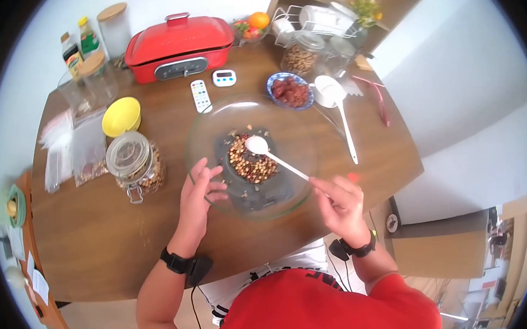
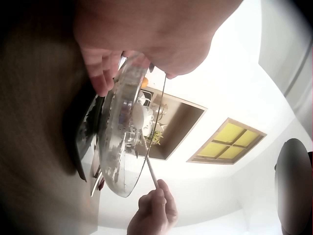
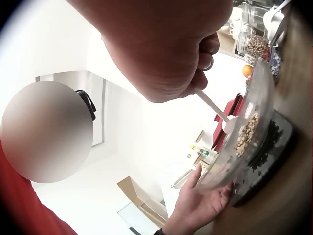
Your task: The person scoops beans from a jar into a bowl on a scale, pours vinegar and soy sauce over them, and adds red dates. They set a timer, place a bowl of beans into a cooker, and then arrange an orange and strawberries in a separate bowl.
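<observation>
A large clear glass bowl stands on a dark, flat kitchen scale and contains mixed beans or grains. My left hand holds the bowl's near left side, its thumb by the rim and its fingers against the outer wall. With thumb and fingertips, my right hand pinches the end of a long-handled white spoon. The spoon's head, with its hollow hard to make out, is over the beans inside the bowl. From the right wrist, the beans show through the glass.
Left of the bowl stand a clamp-lid jar, a yellow bowl and plastic bags. Behind are a red electric cooker, remote and timer. To the right are a patterned bowl of dark red fruit and a white ladle.
</observation>
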`<state>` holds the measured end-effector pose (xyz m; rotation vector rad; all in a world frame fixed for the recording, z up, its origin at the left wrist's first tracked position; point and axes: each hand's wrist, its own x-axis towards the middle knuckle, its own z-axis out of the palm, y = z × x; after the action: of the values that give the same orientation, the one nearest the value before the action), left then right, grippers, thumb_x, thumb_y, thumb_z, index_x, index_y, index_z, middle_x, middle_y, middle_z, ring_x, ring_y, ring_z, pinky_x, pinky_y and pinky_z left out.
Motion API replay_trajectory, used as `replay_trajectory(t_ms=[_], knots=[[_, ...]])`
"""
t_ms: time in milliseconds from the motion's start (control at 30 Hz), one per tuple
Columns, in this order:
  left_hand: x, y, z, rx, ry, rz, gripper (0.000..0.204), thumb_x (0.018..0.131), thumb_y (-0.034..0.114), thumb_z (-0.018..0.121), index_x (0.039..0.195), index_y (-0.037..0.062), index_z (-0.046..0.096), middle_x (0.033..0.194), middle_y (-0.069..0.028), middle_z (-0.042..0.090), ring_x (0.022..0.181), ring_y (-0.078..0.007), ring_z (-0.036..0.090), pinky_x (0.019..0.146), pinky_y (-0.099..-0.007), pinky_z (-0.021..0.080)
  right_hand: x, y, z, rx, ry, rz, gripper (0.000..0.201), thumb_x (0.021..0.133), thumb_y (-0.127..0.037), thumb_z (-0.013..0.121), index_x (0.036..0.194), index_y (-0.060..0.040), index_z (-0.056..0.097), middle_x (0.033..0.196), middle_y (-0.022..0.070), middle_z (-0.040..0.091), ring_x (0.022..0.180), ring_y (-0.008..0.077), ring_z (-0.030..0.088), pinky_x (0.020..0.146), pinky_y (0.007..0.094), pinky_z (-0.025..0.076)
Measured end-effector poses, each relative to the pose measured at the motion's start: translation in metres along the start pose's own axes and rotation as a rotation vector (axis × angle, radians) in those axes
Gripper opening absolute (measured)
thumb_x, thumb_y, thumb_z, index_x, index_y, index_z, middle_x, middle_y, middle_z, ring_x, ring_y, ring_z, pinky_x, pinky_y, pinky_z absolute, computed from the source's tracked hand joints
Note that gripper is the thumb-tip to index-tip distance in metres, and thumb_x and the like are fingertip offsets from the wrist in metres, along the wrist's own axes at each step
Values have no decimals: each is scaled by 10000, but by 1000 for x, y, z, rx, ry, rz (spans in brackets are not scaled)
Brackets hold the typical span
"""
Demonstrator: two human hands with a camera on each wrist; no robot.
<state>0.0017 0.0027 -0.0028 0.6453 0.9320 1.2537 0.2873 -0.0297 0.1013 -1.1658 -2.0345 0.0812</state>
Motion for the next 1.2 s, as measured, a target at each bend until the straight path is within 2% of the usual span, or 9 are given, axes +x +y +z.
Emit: replay_trajectory(t_ms=[267, 333, 533, 700, 867, 967, 1067, 1133, 1200], knots=[[-2, -4, -3, 14, 28, 0, 597, 1087, 344, 491, 1539, -8, 323, 1338, -190, 615, 956, -202, 663, 784, -342, 580, -22, 19, 0, 86, -111, 118, 206, 850, 52, 715, 1039, -13, 764, 672, 71, 571, 527, 188, 512, 500, 314, 410], [-1, -1, -2, -1, -2, 3, 572, 1092, 340, 475, 1529, -3, 336, 1342, -191, 614, 958, -202, 663, 791, -343, 582, -21, 17, -4, 78, -21, 128, 197, 862, 54, 709, 1039, -8, 769, 703, 72, 605, 537, 166, 530, 502, 298, 414], [2, -5, -5, -4, 22, 40, 563, 1087, 379, 494, 1509, 28, 366, 1360, -200, 597, 978, -221, 675, 790, -362, 589, -23, 29, -2, 202, -27, 162, 187, 895, 63, 683, 1052, 6, 767, 771, 84, 653, 637, 145, 584, 549, 262, 442], [-3, 4, -3, -28, 17, -9, 568, 1087, 386, 491, 1510, 32, 357, 1359, -208, 586, 987, -231, 672, 802, -374, 587, -19, 38, -3, 278, -167, 195, 215, 875, 73, 694, 1075, 16, 750, 921, 106, 676, 724, 152, 628, 597, 253, 492], [-14, 5, -6, -10, 40, -14, 622, 1083, 428, 477, 1522, 12, 330, 1350, -204, 592, 994, -239, 667, 830, -391, 572, -19, 48, -7, 304, -158, 166, 269, 844, 58, 725, 1110, 18, 735, 944, 107, 674, 721, 149, 625, 583, 251, 491], [-34, 10, -10, 41, 70, -20, 630, 1083, 456, 453, 1525, 19, 346, 1353, -178, 602, 995, -218, 656, 828, -369, 564, -20, 54, -16, 361, -219, 150, 346, 815, -17, 781, 1153, 17, 719, 961, 110, 675, 675, 143, 606, 570, 261, 483], [-54, 8, -23, 50, 174, 13, 603, 1071, 452, 476, 1503, 37, 405, 1358, -166, 615, 987, -205, 648, 819, -336, 558, -15, 67, -28, 320, -125, 100, 346, 820, -61, 790, 1148, 17, 718, 952, 107, 676, 653, 151, 598, 582, 266, 481], [-69, 13, -31, 75, 237, 10, 603, 1076, 438, 472, 1507, 21, 408, 1339, -161, 628, 995, -201, 644, 812, -333, 557, -2, 82, -33, 265, -20, 167, 159, 900, -79, 725, 1015, 30, 735, 833, 113, 661, 625, 176, 568, 596, 294, 481], [-80, 20, -34, 39, 324, 32, 462, 1070, 375, 529, 1353, 12, 570, 1265, -147, 667, 956, -172, 652, 771, -310, 557, 22, 112, -40, 128, 23, 198, 146, 947, -104, 676, 950, 28, 739, 795, 123, 650, 637, 186, 586, 609, 314, 493]])
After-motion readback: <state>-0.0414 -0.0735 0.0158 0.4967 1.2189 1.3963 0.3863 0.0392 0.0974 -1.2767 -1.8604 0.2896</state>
